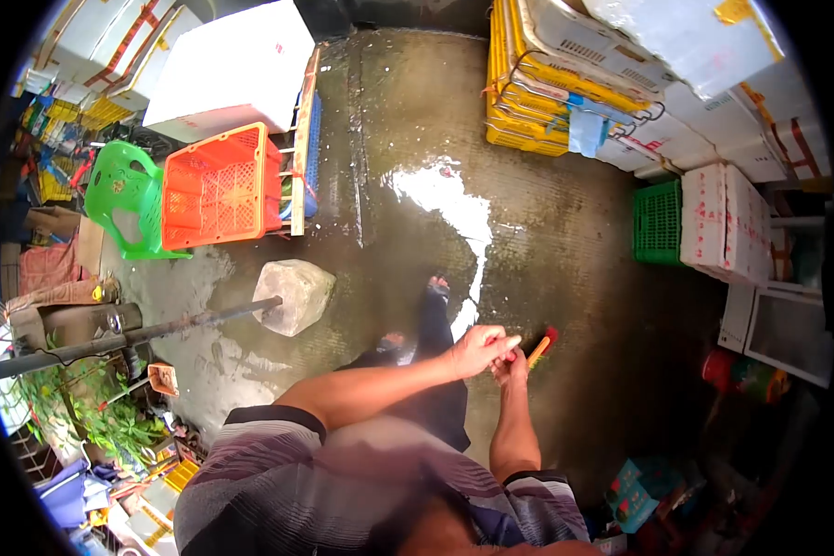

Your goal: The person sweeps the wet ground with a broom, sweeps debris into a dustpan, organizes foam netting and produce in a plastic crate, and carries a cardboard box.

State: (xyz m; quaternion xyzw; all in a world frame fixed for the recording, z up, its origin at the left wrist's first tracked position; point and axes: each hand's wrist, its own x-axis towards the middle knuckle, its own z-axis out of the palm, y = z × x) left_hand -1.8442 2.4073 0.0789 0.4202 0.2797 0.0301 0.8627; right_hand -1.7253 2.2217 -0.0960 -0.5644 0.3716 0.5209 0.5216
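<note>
My left hand (pixel 479 352) is closed, fingers curled in, right beside my other hand. What it grips, if anything, is too small to make out. My right hand (pixel 511 369) is wrapped round a slim yellow-and-red tool (pixel 538 352). Its yellow part slants up and to the right from my fingers, with red at the far end. Blur hides its exact kind. Both hands meet in front of my waist, above the wet concrete floor (pixel 565 278).
At left stand an orange crate (pixel 221 185), a green plastic chair (pixel 125 190) and a concrete block with a pole (pixel 295 296). Yellow crates (pixel 528 130) and foam boxes (pixel 704 120) are stacked at the upper right. A green crate (pixel 658 222) sits on the right.
</note>
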